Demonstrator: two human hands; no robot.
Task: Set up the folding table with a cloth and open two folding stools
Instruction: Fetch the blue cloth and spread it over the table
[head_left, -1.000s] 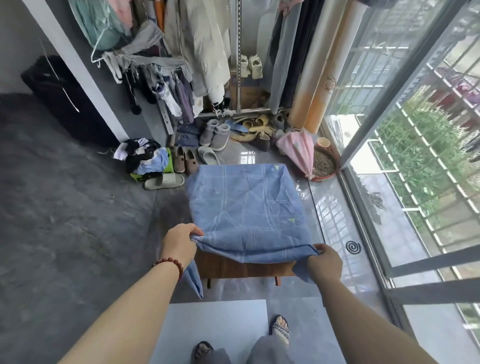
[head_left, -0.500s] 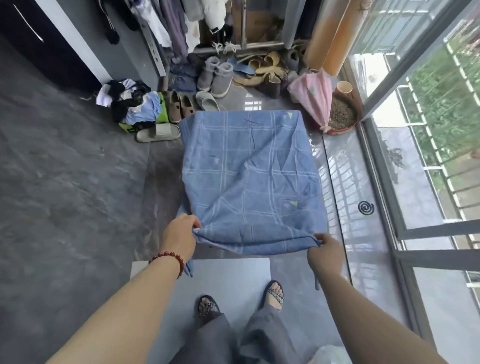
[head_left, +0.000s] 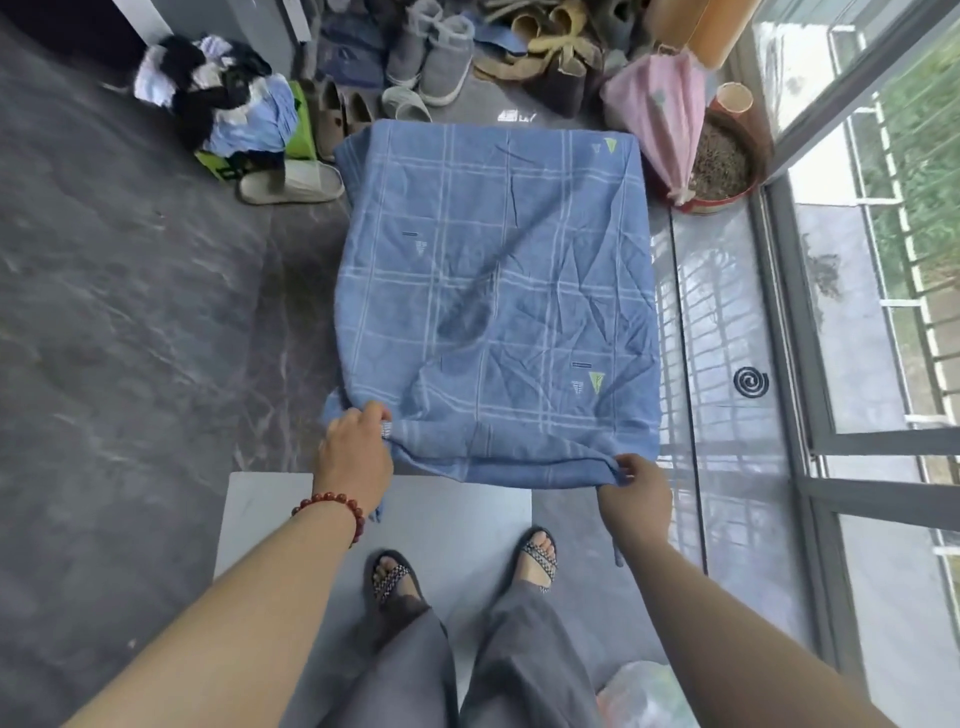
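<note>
Both hands are working the blue cloth (head_left: 498, 291), the left hand (head_left: 353, 457) pinching its near corner and the right hand (head_left: 634, 493) pinching the opposite near corner, while it is lying spread just beyond the fingers, looking light, limp and wrinkly, best tugged by those corners.

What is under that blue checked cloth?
Nothing beneath it shows. The blue cloth lies flat over a raised rectangular shape and hangs down its sides, hiding whatever supports it. The left hand and right hand pinch its near corners.
</note>
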